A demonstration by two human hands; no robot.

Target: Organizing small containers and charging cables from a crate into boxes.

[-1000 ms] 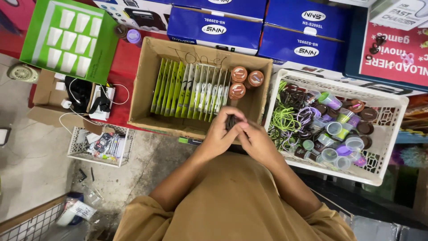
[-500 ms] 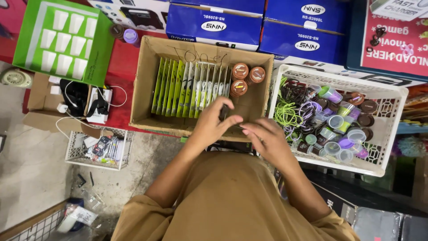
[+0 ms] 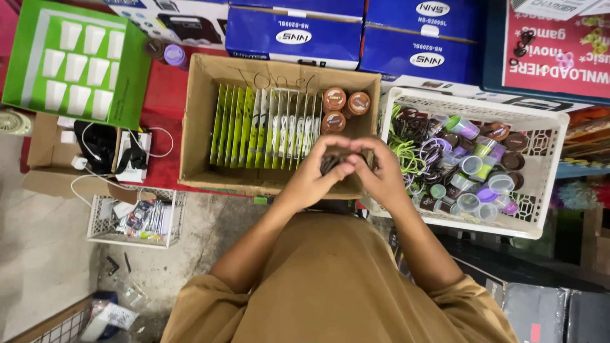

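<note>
Hands meet over the cardboard box, left hand and right hand both curled around a small dark coil of cable. White crate of cables sits at three o'clock, within reach.

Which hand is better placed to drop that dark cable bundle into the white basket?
Probably the right hand: it is on the side of the white basket, almost at its near edge. The left hand shares the dark cable bundle over the cardboard box.
</note>
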